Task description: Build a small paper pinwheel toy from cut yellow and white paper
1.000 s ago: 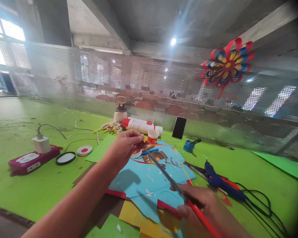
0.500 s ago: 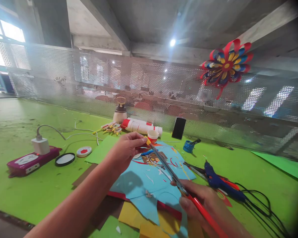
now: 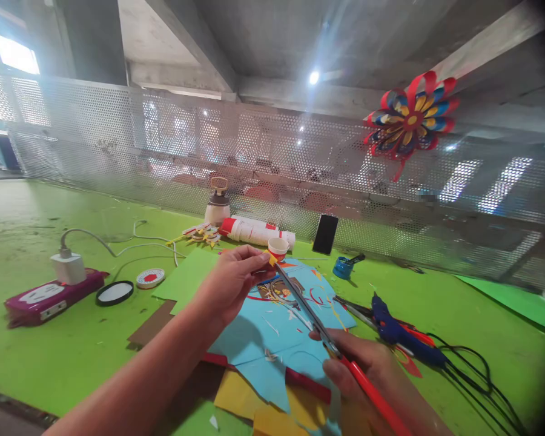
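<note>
Between the thumb and fingers of my left hand (image 3: 236,275) is a small piece of yellow paper (image 3: 271,260). My right hand (image 3: 367,369) grips a pair of scissors (image 3: 302,303) with red handles, its long metal blades pointing up and left. The blade tips meet the yellow paper at my left fingertips; whether they cut into it is too small to tell. Below both hands lie light blue paper sheets (image 3: 254,339) strewn with thin scraps. A paper cup (image 3: 278,247) stands just behind the yellow piece.
A blue glue gun (image 3: 404,336) with a black cable lies at right. Behind are a blue pot (image 3: 343,267), a phone (image 3: 325,234), stacked paper cups (image 3: 258,232) and a spray bottle (image 3: 217,206). A purple power strip (image 3: 49,300) with a charger sits left. Mesh (image 3: 186,151) borders the table.
My view has shifted slightly, so the table items sit a little further left. Both hands keep nearly the same pose, with the scissor tips still at the yellow paper.
</note>
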`<state>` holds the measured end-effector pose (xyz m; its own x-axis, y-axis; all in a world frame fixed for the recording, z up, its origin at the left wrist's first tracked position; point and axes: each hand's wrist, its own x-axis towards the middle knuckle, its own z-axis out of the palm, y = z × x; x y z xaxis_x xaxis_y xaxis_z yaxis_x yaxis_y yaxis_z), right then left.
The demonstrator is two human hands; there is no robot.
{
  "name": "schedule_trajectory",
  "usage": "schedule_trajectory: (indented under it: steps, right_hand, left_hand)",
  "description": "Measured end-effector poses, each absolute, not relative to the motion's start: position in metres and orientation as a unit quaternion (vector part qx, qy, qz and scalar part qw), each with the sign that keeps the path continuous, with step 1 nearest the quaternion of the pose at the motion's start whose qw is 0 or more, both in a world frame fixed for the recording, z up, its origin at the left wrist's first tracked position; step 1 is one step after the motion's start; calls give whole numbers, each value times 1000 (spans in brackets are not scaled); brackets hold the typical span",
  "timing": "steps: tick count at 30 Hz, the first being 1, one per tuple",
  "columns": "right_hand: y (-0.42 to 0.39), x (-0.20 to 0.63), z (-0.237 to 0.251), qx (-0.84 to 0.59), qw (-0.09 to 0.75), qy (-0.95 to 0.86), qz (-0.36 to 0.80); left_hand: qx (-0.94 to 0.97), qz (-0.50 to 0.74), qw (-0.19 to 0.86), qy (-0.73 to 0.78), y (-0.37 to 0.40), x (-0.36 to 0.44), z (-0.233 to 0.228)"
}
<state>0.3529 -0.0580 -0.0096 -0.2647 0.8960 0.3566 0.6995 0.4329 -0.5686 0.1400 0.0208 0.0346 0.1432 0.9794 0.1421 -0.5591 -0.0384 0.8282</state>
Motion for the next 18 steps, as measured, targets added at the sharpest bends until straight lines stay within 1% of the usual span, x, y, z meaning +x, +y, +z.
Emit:
schedule_trajectory:
  steps: [3, 9, 15, 18]
  right_hand:
    - [-59, 350, -14, -516, 346, -772, 134]
    - [-57, 352, -17, -514, 346, -774, 128]
    - [-58, 354, -7, -502, 309, -796, 136]
    - [-59, 352, -8, -510, 330, -784, 126]
  left_hand:
    - [395, 606, 641, 257, 20, 141, 35]
    - [389, 611, 641, 255, 20, 143, 35]
    - [390, 611, 640, 254, 18, 144, 36]
    - [389, 611, 641, 254, 18, 144, 36]
